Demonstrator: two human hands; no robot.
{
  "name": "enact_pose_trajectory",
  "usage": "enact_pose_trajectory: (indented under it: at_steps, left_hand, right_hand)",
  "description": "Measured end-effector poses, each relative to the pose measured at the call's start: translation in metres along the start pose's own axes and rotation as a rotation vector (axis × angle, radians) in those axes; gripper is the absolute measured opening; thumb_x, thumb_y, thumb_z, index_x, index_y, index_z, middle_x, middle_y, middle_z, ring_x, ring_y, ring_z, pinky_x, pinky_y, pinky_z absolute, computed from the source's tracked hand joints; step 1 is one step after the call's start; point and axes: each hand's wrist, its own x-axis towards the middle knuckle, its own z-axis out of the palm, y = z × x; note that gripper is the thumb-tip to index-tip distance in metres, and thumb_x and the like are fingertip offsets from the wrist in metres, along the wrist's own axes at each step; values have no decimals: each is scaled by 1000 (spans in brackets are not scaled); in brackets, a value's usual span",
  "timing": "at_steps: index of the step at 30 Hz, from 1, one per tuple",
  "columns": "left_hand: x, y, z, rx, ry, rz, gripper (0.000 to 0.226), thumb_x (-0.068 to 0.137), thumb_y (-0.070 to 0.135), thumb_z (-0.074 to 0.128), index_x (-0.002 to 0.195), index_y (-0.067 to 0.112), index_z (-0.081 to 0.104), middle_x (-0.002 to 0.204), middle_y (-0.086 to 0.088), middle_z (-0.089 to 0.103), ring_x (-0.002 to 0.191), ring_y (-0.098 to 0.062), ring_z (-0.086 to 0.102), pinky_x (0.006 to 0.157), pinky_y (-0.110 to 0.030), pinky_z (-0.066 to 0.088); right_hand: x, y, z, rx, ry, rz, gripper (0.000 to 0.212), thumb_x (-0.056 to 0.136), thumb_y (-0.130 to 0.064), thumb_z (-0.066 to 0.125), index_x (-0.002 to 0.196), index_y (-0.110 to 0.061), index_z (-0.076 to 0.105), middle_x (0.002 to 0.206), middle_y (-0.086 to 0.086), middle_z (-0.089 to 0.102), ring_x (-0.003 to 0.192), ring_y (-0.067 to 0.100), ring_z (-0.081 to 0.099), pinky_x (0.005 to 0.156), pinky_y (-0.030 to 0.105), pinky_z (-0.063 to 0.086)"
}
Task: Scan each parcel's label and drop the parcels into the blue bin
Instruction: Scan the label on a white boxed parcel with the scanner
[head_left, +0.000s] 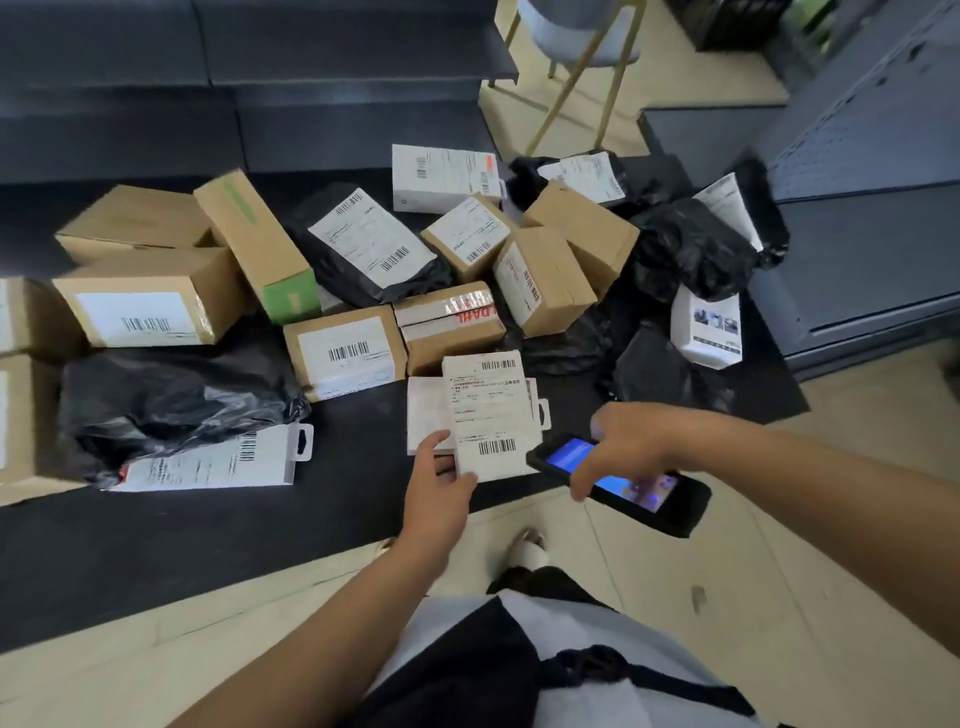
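Left hand (439, 486) pinching flat white labelled parcel (488, 415) by its lower corner, thumb on top; right hand (618, 449) gripping black handheld scanner (621, 480) just beside its barcode.

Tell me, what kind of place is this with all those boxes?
Probably a parcel sorting or pickup room. Labelled cardboard boxes and black mailer bags are heaped on a dark mat, and the hands hold a handheld scanner beside a white parcel's barcode.
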Motion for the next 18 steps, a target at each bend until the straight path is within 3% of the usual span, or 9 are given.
enact_pose_trajectory:
  at_steps: [4, 10, 15, 18]
  left_hand:
    - [4, -2, -6, -3, -44, 0, 58, 95, 0, 60, 140, 32, 43, 129, 2, 62, 102, 1, 59, 67, -15, 46]
    - [5, 1, -12, 2, -68, 7, 59, 95, -1, 59, 143, 28, 40, 129, 1, 67, 105, -2, 63, 64, -11, 49]
    - [7, 6, -12, 35, -77, 5, 58, 98, 2, 58, 146, 28, 39, 111, 20, 60, 91, 2, 55, 56, -10, 45]
    - [8, 2, -13, 37, -91, 3, 60, 97, 1, 59, 147, 29, 40, 129, 8, 64, 94, 3, 58, 61, -13, 45]
  right_hand:
    - [-10, -11, 11, -26, -2, 26, 52, 67, -54, 86, 76, -17, 50, 64, -2, 52, 54, 18, 47, 52, 28, 34]
    - [-19, -22, 12, -1, 5, 72, 50, 67, -52, 86, 75, -16, 51, 66, 0, 51, 56, 20, 46, 54, 29, 34]
    - [-21, -24, 22, -56, 17, 91, 49, 66, -56, 82, 76, -19, 52, 62, -2, 56, 57, 19, 53, 52, 27, 36]
    - [-25, -25, 24, -69, 35, 102, 49, 69, -57, 82, 72, -21, 48, 64, -4, 51, 57, 18, 46, 55, 29, 34]
